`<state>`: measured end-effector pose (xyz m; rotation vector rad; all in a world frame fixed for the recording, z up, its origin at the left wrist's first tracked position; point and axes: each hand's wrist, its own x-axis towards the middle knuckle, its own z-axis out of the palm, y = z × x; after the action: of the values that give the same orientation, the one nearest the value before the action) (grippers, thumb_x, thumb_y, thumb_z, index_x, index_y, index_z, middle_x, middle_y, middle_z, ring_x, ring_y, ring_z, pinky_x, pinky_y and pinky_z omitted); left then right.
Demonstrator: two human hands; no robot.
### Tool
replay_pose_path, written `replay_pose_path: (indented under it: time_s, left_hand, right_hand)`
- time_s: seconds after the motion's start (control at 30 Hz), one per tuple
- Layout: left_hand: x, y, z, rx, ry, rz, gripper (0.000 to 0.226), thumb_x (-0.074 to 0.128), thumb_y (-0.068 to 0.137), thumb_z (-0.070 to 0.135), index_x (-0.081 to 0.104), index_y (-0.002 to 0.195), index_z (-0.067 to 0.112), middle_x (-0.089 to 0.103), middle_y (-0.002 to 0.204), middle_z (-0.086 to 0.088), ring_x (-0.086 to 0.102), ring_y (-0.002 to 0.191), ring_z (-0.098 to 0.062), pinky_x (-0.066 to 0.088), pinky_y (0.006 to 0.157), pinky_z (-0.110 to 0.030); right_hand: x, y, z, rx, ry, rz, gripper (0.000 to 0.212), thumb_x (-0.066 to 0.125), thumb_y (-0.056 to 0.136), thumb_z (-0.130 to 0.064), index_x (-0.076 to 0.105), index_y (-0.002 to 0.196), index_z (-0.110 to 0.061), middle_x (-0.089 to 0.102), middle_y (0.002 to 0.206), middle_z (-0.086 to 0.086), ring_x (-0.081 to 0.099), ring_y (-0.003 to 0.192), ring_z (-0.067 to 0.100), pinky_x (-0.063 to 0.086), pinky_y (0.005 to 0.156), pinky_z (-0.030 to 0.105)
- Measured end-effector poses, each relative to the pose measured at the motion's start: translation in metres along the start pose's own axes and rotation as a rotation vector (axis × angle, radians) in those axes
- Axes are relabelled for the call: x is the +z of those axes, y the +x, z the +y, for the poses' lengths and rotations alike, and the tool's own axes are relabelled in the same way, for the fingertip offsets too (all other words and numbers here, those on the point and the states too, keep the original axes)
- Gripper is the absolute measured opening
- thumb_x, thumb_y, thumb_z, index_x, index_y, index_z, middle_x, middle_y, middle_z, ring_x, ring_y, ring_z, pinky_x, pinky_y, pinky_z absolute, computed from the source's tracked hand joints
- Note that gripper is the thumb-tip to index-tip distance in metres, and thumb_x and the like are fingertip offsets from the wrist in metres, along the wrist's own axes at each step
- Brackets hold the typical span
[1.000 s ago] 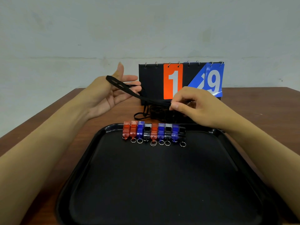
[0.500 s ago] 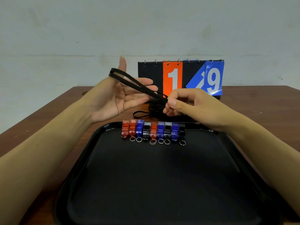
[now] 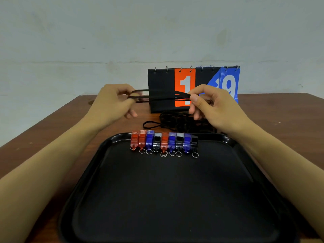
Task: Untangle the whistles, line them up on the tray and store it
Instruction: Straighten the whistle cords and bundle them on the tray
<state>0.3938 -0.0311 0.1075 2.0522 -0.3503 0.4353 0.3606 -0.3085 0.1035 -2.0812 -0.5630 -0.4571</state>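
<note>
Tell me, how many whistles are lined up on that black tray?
9, side by side in one row along the far edge of the tray: from the left, red, red, blue, black, red, blue, black, blue, black.

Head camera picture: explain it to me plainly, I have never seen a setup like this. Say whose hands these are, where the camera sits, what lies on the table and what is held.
No machine here: a person's two bare hands, filmed by a camera worn on the head, looking forward and down. The left hand and the right hand each pinch an end of a black flat cord, stretched between them above the brown wooden table. On the table lies a black plastic tray with nine red, blue and black plastic whistles lined up along its far edge. Behind it lie a pile of loose black cords and a black flip scoreboard showing 1 and 9.
</note>
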Motion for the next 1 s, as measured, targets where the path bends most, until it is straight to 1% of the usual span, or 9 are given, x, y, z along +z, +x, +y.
replay_pose_path:
  time_s: [0.07,0.1,0.2,0.37,0.5,0.6,0.73,0.9,1.0]
  left_hand:
    - [-0.002,-0.003,-0.002,0.083,0.213,-0.051,0.006,0.072,0.095,0.022,0.074,0.091,0.019,0.074,0.062,0.013,0.070,0.050,-0.006,0.056,0.052,-0.016]
    - [-0.003,-0.005,-0.003,0.084,0.210,-0.084,0.005,0.074,0.093,0.023,0.074,0.091,0.019,0.074,0.062,0.013,0.070,0.050,-0.006,0.056,0.053,-0.017]
    - [-0.006,-0.004,-0.003,0.070,0.095,-0.131,0.013,0.080,0.087,0.026,0.073,0.088,0.016,0.076,0.064,-0.004,0.068,0.049,-0.011,0.056,0.053,-0.020]
    - [-0.020,0.000,-0.005,0.058,-0.030,-0.212,0.025,0.079,0.084,0.032,0.075,0.087,0.008,0.079,0.082,-0.008,0.066,0.053,-0.015,0.052,0.049,-0.022]
    - [-0.029,0.000,-0.006,0.016,0.015,-0.356,0.027,0.073,0.086,0.035,0.075,0.084,0.009,0.079,0.079,-0.008,0.064,0.053,-0.015,0.051,0.048,-0.022]
    - [-0.038,0.000,-0.003,-0.027,0.065,-0.469,0.026,0.072,0.087,0.033,0.078,0.086,0.008,0.080,0.082,-0.009,0.067,0.055,-0.016,0.052,0.047,-0.023]
    - [-0.046,-0.001,0.002,-0.136,0.138,-0.664,0.021,0.074,0.085,0.032,0.081,0.079,0.013,0.081,0.086,-0.013,0.070,0.056,-0.017,0.050,0.043,-0.023]
    - [-0.051,-0.004,0.008,-0.276,0.259,-0.873,0.021,0.074,0.081,0.035,0.080,0.076,0.014,0.080,0.085,-0.017,0.069,0.052,-0.017,0.046,0.039,-0.021]
    - [-0.051,-0.006,0.011,-0.337,0.328,-0.989,0.026,0.074,0.083,0.034,0.078,0.085,0.009,0.080,0.086,-0.017,0.070,0.053,-0.016,0.044,0.037,-0.020]
  right_hand:
    - [-0.004,0.001,0.004,0.003,-0.097,0.013,0.008,0.055,0.104,-0.026,0.060,0.104,-0.021,0.072,0.073,-0.004,0.066,0.062,0.006,0.053,0.067,0.017]
    - [-0.005,0.001,0.005,0.009,-0.134,0.013,0.007,0.056,0.103,-0.028,0.059,0.101,-0.022,0.072,0.073,-0.005,0.067,0.063,0.006,0.052,0.067,0.016]
    - [-0.009,0.001,0.009,0.029,-0.176,0.030,0.007,0.060,0.101,-0.028,0.062,0.098,-0.021,0.072,0.075,-0.007,0.071,0.070,0.007,0.058,0.070,0.019]
    - [-0.020,0.001,0.011,0.061,-0.182,-0.024,0.008,0.059,0.102,-0.023,0.064,0.095,-0.023,0.075,0.078,-0.004,0.070,0.069,0.008,0.058,0.070,0.022]
    - [-0.021,-0.001,0.010,-0.011,-0.365,-0.085,0.013,0.057,0.102,-0.029,0.061,0.091,-0.025,0.071,0.071,-0.006,0.066,0.064,0.009,0.055,0.069,0.027]
    - [-0.024,-0.002,0.008,-0.002,-0.403,-0.190,0.016,0.058,0.102,-0.033,0.062,0.088,-0.026,0.071,0.068,-0.008,0.066,0.062,0.012,0.055,0.066,0.031]
    - [-0.025,-0.006,0.003,0.007,-0.403,-0.334,0.022,0.062,0.098,-0.038,0.062,0.082,-0.023,0.070,0.063,-0.004,0.064,0.060,0.006,0.042,0.067,0.015]
    - [-0.024,-0.008,-0.003,0.024,-0.357,-0.526,0.032,0.059,0.095,-0.048,0.062,0.076,-0.022,0.067,0.061,-0.001,0.057,0.055,0.003,0.044,0.064,0.011]
    - [-0.023,-0.010,-0.008,0.016,-0.316,-0.652,0.030,0.061,0.093,-0.050,0.068,0.077,-0.025,0.067,0.066,0.000,0.057,0.057,0.004,0.044,0.061,0.013]
